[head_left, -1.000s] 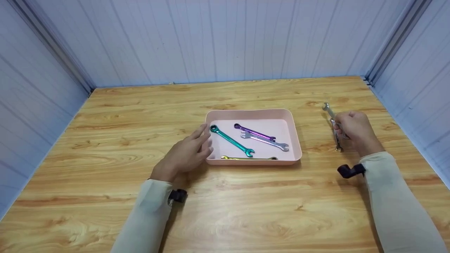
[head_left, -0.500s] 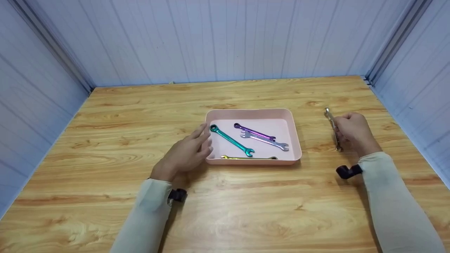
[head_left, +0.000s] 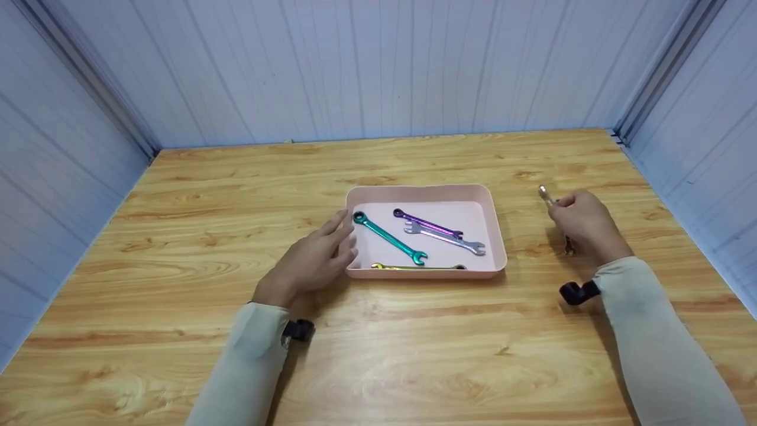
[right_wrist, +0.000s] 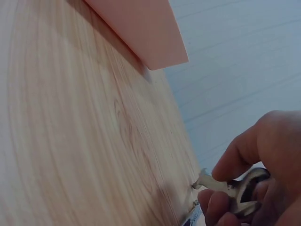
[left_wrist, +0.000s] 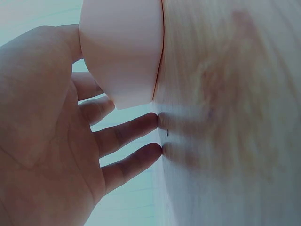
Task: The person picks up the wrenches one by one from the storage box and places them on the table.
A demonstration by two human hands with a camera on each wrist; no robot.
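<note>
In the head view my right hand [head_left: 585, 225] pinches a silver wrench [head_left: 545, 194] between thumb and fingers, its far end poking out ahead of the fingertips. The right wrist view shows that wrench's open jaw end [right_wrist: 247, 207] under my palm. A second silver wrench [head_left: 569, 245] lies on the table below this hand, mostly hidden by it. My left hand [head_left: 310, 254] rests at the left side of a pink tray [head_left: 426, 274] with its fingers loosely extended. Two of those fingertips [left_wrist: 153, 149] reach down to the tabletop in the left wrist view.
Inside the tray lie a green wrench [head_left: 390, 238], a purple wrench [head_left: 432, 225], a silver wrench [head_left: 446, 236] and a yellow wrench [head_left: 414, 267] along the front wall. Pale wall panels [head_left: 378, 71] enclose the wooden table [head_left: 414, 355] at the back and sides.
My right hand has drawn one silver wrench slightly left, away from the other one it was lying with. The left hand and the tray have stayed put.
</note>
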